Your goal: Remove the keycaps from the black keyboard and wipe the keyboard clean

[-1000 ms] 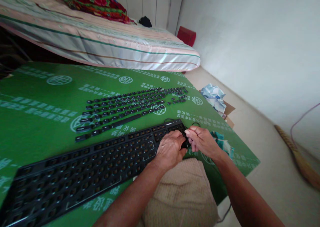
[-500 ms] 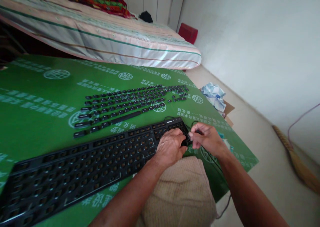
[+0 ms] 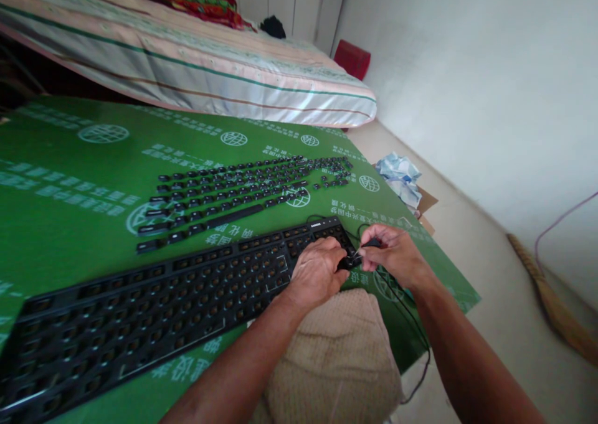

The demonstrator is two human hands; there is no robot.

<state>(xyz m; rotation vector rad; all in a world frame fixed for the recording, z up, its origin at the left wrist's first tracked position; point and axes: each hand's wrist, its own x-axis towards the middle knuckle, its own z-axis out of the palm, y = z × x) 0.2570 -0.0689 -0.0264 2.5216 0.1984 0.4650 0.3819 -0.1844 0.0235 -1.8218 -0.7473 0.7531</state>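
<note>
A long black keyboard [image 3: 187, 299], its key positions bare of keycaps, lies slanted across the green sheet. My left hand [image 3: 318, 268] rests over its right part, fingers bent down onto it and thumb along the near edge, holding it. Closed in a pinch, my right hand [image 3: 387, 249] grips a keycap puller with a black handle [image 3: 372, 243] and thin metal wires that reach down to the keyboard's right end. The exact spot the wires touch is too small to make out. Beyond the keyboard, loose black keycaps [image 3: 219, 193] are laid out in rows.
The green printed sheet [image 3: 60, 162] covers the work surface. A black cable [image 3: 420, 330] runs from behind the right hand over the right edge. Tan cloth [image 3: 327, 355] lies below my forearms. A bed [image 3: 233, 81] stands behind; a broom [image 3: 551, 299] and crumpled packaging [image 3: 399, 172] lie right.
My right hand has tilted slightly, so the black handle and wires show more. The left hand stays in place on the keyboard. The view has shifted a little.
</note>
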